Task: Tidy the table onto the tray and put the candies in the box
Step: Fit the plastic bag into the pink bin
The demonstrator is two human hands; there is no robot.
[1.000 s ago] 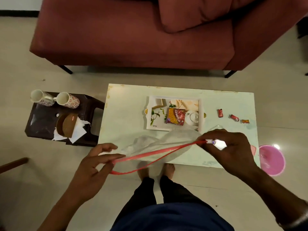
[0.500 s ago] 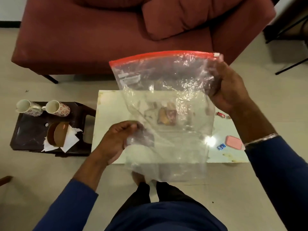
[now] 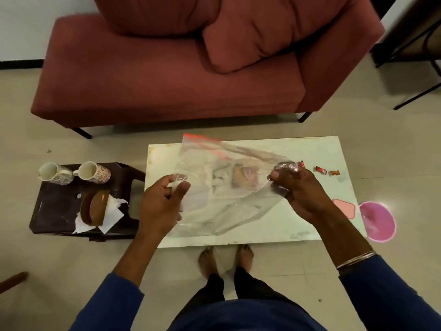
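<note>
You hold the clear plastic zip bag with the red seal [image 3: 229, 187] stretched over the white table [image 3: 298, 223], your left hand [image 3: 162, 206] and right hand [image 3: 300, 192] each pinching an edge. Through it the tray shows dimly at the table's middle, holding a snack packet. Two wrapped candies [image 3: 327, 171] still lie near the far right corner, not yet boxed.

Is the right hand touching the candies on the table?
Apart. The head view shows bare table between the right hand and the two candies.

The plastic bag [image 3: 222, 187] blurs and veils the tray [image 3: 243, 179] beneath
</note>
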